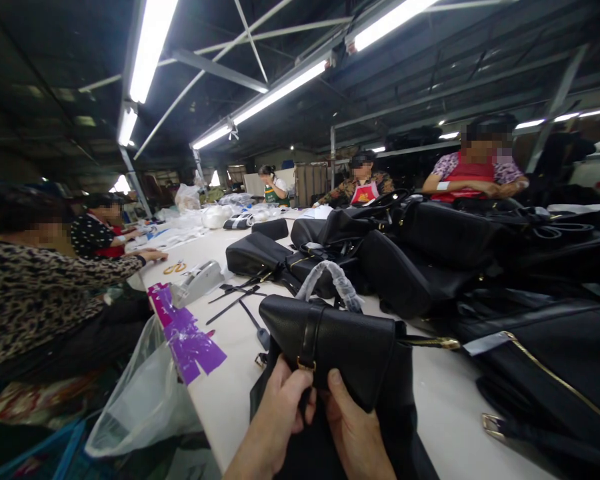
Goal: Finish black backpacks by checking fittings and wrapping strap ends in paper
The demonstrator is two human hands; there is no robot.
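**Black bag [400, 400] front and centre, buckle facing the wearer**

And here it is, right in front of the wearer on the pale counter [445, 393]: the bag, flap [357, 343] turned this way, presumably so that the fastening can be seen and reached. Left hand [283, 407] in close, thumb and curled fingers gathered narrowly just under the gold buckle [306, 364], at the lower end of the strap [310, 330]; that looks like a fine pinch, for a small part. Right hand [353, 423], thumb flat against the flap's lower edge, fingers tucked underneath out of sight; a clamp, it seems, steadying the leather while the left handles the detail. How firmly either one presses, I cannot tell.

Up top, the handle [330, 277] arches clear in its see-through wrapping, likely there against scuffs. To the right and beyond, a great heap of black bags [420, 247], piled within reach yet leaving this working spot free. Over on the left, a tape dispenser [200, 280] sits near the edge, handy for both sides, with purple sheeting [195, 343] lying along the rim and yellow-handled scissors [174, 267] beyond, close to a co-worker's hand [153, 255].
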